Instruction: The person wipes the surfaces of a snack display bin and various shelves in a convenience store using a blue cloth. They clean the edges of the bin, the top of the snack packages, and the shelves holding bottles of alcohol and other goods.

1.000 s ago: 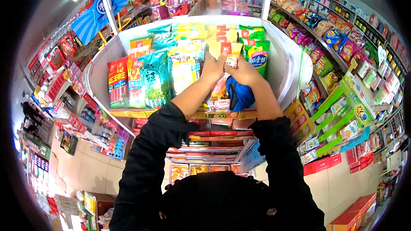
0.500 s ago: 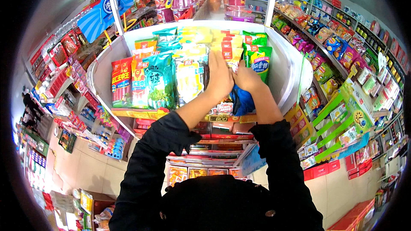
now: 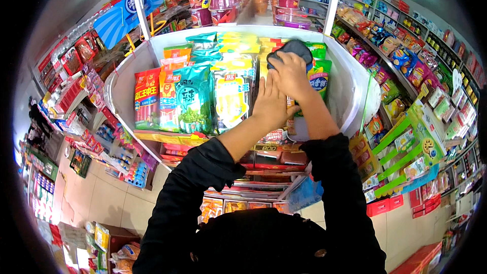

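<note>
- The white-and-yellow packet stands at the front of a white bin; places below are given from this packet.
- The right hand is to the right of it and farther back, palm down; its grip is grasping a dark cloth, fingers bent over the near edge.
- The dark cloth lies behind and to the right of the packet, bunched over the packs there, its far part spread beyond the fingers.
- The left hand is just right of the packet, its grip released: fingers straight and close together, thumb out to the right. Its fingertips lie beside the right hand's fingers; whether they touch, I cannot tell.
- A teal packet stands just left of it; a red packet is farther left, at the end of the front row.
- More yellow packets are lined up behind it.
- A green packet is well to its right, partly hidden by the right hand.
- A yellow strip runs along the bin's front edge, below and to the left of it.
- Purple tubs are stacked far behind it.
</note>
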The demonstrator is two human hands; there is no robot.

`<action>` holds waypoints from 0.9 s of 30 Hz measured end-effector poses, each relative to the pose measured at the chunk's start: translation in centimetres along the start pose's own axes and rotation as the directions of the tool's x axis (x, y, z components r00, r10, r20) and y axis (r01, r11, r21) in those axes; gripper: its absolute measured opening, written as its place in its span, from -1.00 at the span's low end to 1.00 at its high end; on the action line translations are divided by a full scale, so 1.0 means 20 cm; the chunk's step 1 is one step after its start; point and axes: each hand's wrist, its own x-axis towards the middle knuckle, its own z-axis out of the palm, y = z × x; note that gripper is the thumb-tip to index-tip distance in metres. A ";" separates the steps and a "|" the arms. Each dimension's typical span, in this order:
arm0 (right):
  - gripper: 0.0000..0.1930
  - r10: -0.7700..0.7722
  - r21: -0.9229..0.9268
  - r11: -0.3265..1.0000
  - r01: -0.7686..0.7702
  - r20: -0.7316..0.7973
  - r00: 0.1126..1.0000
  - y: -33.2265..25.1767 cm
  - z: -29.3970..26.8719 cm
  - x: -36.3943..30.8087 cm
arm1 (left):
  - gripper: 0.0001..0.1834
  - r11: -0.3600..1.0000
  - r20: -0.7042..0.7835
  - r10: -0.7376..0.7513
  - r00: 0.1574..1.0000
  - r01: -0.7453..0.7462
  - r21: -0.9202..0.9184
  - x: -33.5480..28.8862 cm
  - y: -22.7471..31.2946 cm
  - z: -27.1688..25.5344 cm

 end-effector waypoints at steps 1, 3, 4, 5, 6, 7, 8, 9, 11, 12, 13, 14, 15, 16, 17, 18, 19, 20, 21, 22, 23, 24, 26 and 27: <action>-0.70 0.023 0.032 0.999 -0.024 0.033 0.999 0.01 0.02 -0.02 | 0.00 1.000 -0.029 0.007 1.000 -0.008 -0.017 -0.01 0.00 0.04; -0.69 0.013 0.102 0.994 -0.025 0.118 0.993 0.04 0.05 0.01 | 0.00 1.000 -0.067 -0.002 0.998 0.000 -0.031 -0.01 -0.01 0.03; -0.71 -0.014 0.128 0.992 -0.007 0.167 0.986 0.07 0.08 0.05 | -0.01 0.999 -0.077 -0.006 0.997 0.004 -0.034 -0.01 -0.02 0.03; -0.70 -0.039 0.134 0.991 0.010 0.217 0.975 0.14 0.11 0.10 | -0.03 0.999 -0.075 0.002 0.997 -0.006 -0.048 -0.01 0.01 0.02; -0.70 -0.055 0.130 0.991 0.025 0.231 0.971 0.17 0.10 0.15 | -0.03 0.999 -0.079 0.015 0.997 -0.018 -0.045 0.00 0.02 0.03; -0.71 -0.056 0.085 0.996 0.038 0.223 0.973 0.23 0.13 0.18 | -0.02 0.999 -0.084 0.028 0.996 -0.031 -0.042 0.01 0.04 0.03; -0.71 -0.063 0.055 0.997 0.053 0.211 0.975 0.24 0.17 0.21 | -0.02 0.999 -0.083 0.030 0.996 -0.032 -0.029 0.00 0.04 0.03; -0.74 -0.067 0.010 0.998 0.066 0.110 0.992 0.24 0.20 0.23 | -0.03 0.998 -0.109 0.022 0.994 -0.029 -0.063 0.00 0.03 0.04; -0.79 -0.101 -0.147 0.983 0.108 0.055 0.993 0.22 0.24 0.26 | -0.05 1.000 -0.107 0.013 0.994 -0.014 -0.011 -0.02 0.01 0.06; -0.81 -0.078 -0.228 0.969 0.093 0.071 0.994 0.22 0.24 0.29 | -0.05 1.000 -0.110 0.015 0.994 -0.013 0.014 -0.02 -0.01 0.04; -0.83 -0.002 -0.266 0.964 0.021 0.073 0.997 0.22 0.23 0.33 | -0.12 0.997 -0.111 0.032 0.993 -0.040 -0.064 -0.03 -0.03 0.02; -0.85 0.082 -0.313 0.948 -0.055 0.076 0.994 0.24 0.21 0.35 | -0.13 0.976 -0.154 0.078 0.985 -0.107 -0.191 -0.04 -0.05 0.02; -0.85 0.115 -0.190 0.975 -0.115 -0.011 0.993 0.23 0.16 0.41 | -0.14 0.935 -0.210 0.113 0.971 -0.176 -0.307 -0.03 -0.09 0.03; -0.83 0.134 -0.076 0.987 -0.144 -0.115 0.984 0.19 0.13 0.44 | -0.15 0.876 -0.271 0.142 0.952 -0.248 -0.413 -0.04 -0.12 0.03; -0.82 0.169 0.022 0.985 -0.169 -0.216 0.962 0.14 0.04 0.47 | -0.13 0.865 -0.296 0.141 0.945 -0.263 -0.428 -0.09 -0.11 -0.07; -0.80 0.213 0.130 0.975 -0.180 -0.316 0.925 0.06 -0.05 0.49 | -0.11 0.934 -0.266 0.058 0.962 -0.147 -0.326 -0.16 -0.11 -0.17; -0.80 0.198 0.219 0.966 -0.139 -0.274 0.941 -0.06 -0.11 0.52 | -0.09 0.979 -0.241 -0.037 0.970 -0.013 -0.204 -0.25 -0.13 -0.26; -0.79 0.176 0.320 0.942 -0.097 -0.228 0.958 -0.18 -0.12 0.53 | -0.07 0.988 -0.226 -0.149 0.963 0.136 -0.071 -0.33 -0.16 -0.31; -0.79 0.063 0.359 0.933 0.014 -0.203 0.977 -0.27 -0.10 0.50 | -0.05 0.986 -0.210 -0.163 0.964 0.155 -0.057 -0.38 -0.20 -0.30; -0.79 -0.051 0.400 0.909 0.122 -0.183 0.982 -0.35 -0.07 0.46 | -0.03 0.984 -0.194 -0.177 0.965 0.171 -0.043 -0.41 -0.24 -0.27; -0.77 -0.178 0.344 0.915 0.212 -0.128 0.976 -0.44 -0.05 0.41 | -0.01 0.979 -0.183 -0.202 0.962 0.200 -0.028 -0.46 -0.26 -0.26; -0.75 -0.298 0.278 0.911 0.304 -0.065 0.952 -0.49 -0.02 0.35 | 0.01 0.978 -0.145 -0.207 0.968 0.203 -0.042 -0.47 -0.26 -0.24; -0.71 -0.401 0.369 0.854 0.367 0.018 0.916 -0.51 0.06 0.23 | 0.04 0.978 -0.070 -0.203 0.977 0.199 -0.059 -0.45 -0.28 -0.20; -0.71 -0.422 0.338 0.854 0.395 0.008 0.906 -0.48 0.08 0.24 | 0.05 0.980 -0.040 -0.191 0.981 0.189 -0.058 -0.44 -0.29 -0.20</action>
